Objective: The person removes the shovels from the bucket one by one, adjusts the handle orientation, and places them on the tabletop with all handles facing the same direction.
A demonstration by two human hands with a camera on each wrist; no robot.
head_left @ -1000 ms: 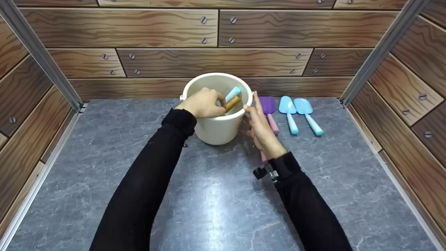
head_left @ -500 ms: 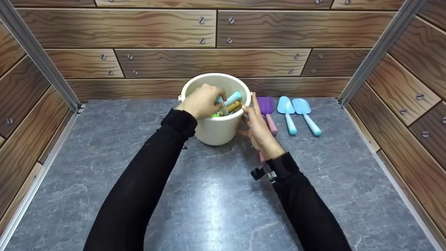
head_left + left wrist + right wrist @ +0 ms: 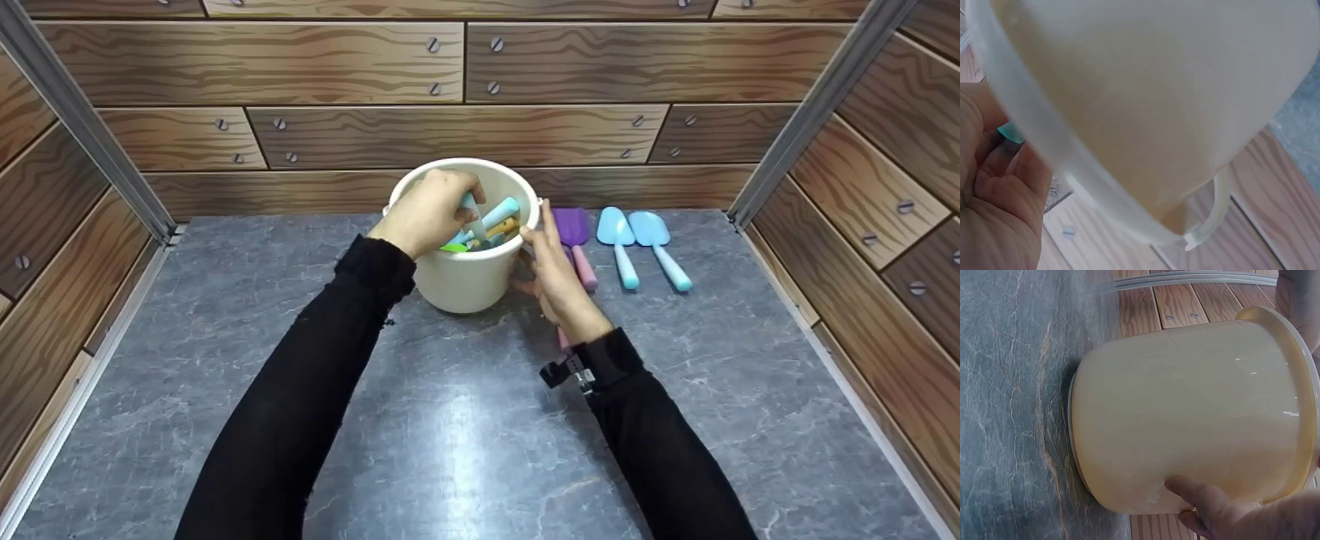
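A white bucket (image 3: 461, 289) stands upright on the grey table (image 3: 420, 420) near the back wall. My left hand (image 3: 431, 206) reaches over its rim and pinches a light blue handle (image 3: 470, 204) inside; the lower part of that tool is hidden. Beside it in the bucket lie a teal handle (image 3: 502, 213), a yellow-brown handle (image 3: 507, 226) and a lime green piece (image 3: 454, 247). My right hand (image 3: 564, 281) rests against the bucket's right side, fingers mostly straight; in the right wrist view a fingertip (image 3: 1176, 484) presses the wall.
Right of the bucket lie a purple toy shovel (image 3: 573, 225) with a pink handle and two light blue toy shovels (image 3: 615, 227). Another pink handle (image 3: 564, 339) shows beside the right wrist. Wood-patterned walls (image 3: 457, 135) enclose the table's back and sides.
My left hand has risen slightly and shifted left inside the bucket, with more of the light blue handle and the lime green piece showing. The right hand stays at the bucket's side.
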